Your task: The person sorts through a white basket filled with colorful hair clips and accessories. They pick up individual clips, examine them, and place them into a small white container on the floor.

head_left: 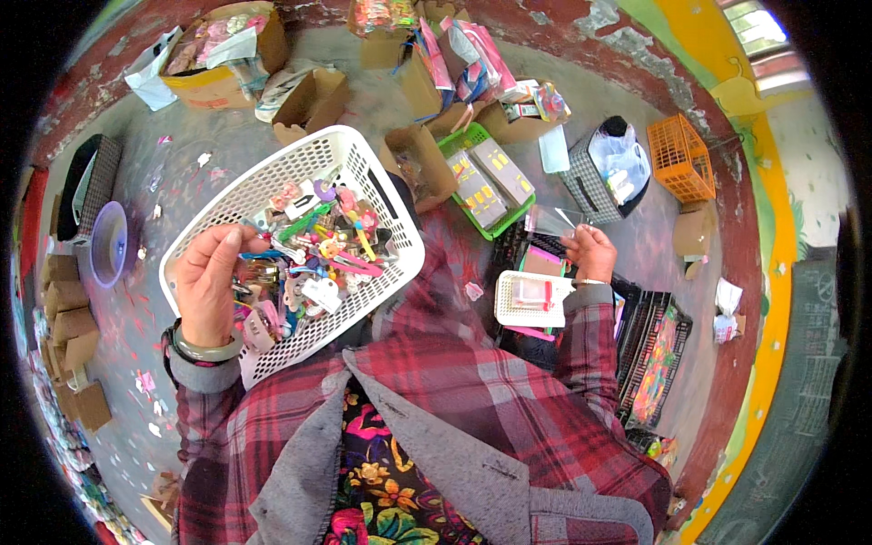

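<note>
A large white plastic basket point(419, 252) rests tilted in front of my body, heaped with small colourful hair clips and trinkets point(318, 236). My left hand point(209, 277) hovers over its left side, thumb and fingers pinched together; whatever lies between them is too small to make out. Off to the right, my right hand point(592, 254) is closed on the edge of a clear plastic bag point(549, 221). Below that hand sits a small white basket point(502, 298) with flat clear packets point(532, 292) in it.
Black crates point(661, 359) stand at the right, near an orange crate point(683, 159). A green basket point(495, 229) holds grey boxes beyond my right hand. Cardboard boxes point(313, 98) line the far wall. A purple basin point(109, 245) is at the left, with scraps scattered on the floor.
</note>
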`<action>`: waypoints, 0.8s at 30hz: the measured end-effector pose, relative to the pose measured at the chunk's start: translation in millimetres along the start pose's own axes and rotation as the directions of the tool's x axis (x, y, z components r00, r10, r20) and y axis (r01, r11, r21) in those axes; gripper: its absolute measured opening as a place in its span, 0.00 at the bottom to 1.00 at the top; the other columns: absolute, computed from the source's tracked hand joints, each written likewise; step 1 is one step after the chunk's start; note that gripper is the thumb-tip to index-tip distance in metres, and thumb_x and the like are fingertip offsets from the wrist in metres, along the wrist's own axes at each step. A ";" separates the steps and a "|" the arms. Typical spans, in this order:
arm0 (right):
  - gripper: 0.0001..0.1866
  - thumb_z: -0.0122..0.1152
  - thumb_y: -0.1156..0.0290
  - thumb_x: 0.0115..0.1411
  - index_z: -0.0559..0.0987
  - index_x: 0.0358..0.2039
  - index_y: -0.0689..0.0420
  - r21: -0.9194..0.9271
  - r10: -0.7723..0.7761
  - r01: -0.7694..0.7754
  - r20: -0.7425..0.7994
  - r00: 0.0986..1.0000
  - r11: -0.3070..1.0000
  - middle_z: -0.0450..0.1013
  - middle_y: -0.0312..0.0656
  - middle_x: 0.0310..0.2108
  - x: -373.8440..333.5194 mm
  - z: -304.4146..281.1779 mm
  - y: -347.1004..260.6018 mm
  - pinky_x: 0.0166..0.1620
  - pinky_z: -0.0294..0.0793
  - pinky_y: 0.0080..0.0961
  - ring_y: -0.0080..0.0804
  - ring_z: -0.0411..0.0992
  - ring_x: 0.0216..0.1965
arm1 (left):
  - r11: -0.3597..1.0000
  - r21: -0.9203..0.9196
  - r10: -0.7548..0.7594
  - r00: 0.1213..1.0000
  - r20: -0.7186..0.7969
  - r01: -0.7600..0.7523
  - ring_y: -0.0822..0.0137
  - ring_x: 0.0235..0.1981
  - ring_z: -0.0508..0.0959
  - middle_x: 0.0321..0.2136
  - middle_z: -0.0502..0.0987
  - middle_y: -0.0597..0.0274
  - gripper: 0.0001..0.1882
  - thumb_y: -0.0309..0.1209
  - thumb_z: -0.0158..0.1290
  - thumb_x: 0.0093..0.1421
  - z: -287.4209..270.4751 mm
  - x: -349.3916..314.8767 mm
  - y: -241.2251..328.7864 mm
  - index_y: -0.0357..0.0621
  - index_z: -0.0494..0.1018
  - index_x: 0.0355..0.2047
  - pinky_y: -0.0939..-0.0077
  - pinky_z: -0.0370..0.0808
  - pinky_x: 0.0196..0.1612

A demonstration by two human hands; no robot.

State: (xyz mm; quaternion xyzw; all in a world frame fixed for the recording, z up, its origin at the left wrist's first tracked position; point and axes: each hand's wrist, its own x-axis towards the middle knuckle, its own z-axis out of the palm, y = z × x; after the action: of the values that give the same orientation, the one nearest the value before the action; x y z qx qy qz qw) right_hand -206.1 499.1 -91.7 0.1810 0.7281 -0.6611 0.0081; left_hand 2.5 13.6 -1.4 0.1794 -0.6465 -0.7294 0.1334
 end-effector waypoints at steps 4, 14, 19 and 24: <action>0.10 0.58 0.69 0.55 0.73 0.34 0.60 0.168 -0.043 0.007 0.209 0.977 0.986 0.75 0.43 0.27 -29.6 57.7 -54.0 0.23 0.66 0.15 0.30 0.75 0.25 | 1.000 -0.011 -0.010 1.000 0.017 0.010 0.79 0.30 0.75 0.29 0.78 0.62 0.09 0.30 0.46 0.61 1.1 1.5 -2.1 0.39 0.73 0.35 0.90 0.66 0.28; 0.08 0.52 0.70 0.58 0.70 0.37 0.58 0.218 -0.128 -0.065 0.762 0.635 0.974 0.75 0.46 0.29 -137.8 236.5 -149.8 0.25 0.69 0.18 0.31 0.74 0.26 | 0.995 -0.068 -0.057 0.983 0.172 0.070 0.78 0.35 0.73 0.39 0.75 0.60 0.14 0.28 0.45 0.61 -0.9 -3.6 17.0 0.39 0.68 0.47 0.88 0.68 0.29; 0.06 0.48 0.73 0.61 0.67 0.38 0.59 0.225 -0.098 -0.222 0.876 0.472 0.949 0.74 0.48 0.34 -189.1 303.0 -153.7 0.25 0.69 0.17 0.30 0.75 0.28 | 0.911 -0.410 0.141 0.969 0.205 -0.045 0.70 0.51 0.67 0.53 0.64 0.53 0.27 0.21 0.46 0.58 1.1 -2.5 13.3 0.39 0.56 0.58 0.79 0.69 0.46; 0.05 0.48 0.73 0.60 0.67 0.36 0.58 0.108 -0.002 -0.251 0.922 0.386 0.962 0.74 0.45 0.35 -216.2 328.3 -124.0 0.29 0.69 0.18 0.29 0.74 0.31 | 0.923 -0.381 0.012 0.991 -0.133 -0.062 0.76 0.34 0.75 0.44 0.72 0.55 0.15 0.28 0.43 0.62 -7.3 0.5 14.4 0.36 0.66 0.49 0.88 0.71 0.26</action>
State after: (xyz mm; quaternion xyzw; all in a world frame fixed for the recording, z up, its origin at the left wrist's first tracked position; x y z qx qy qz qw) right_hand -112.8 119.9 40.3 -0.1577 0.5057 -0.7279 0.4353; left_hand 4.7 5.0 12.1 0.1841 -0.4844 -0.8262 0.2211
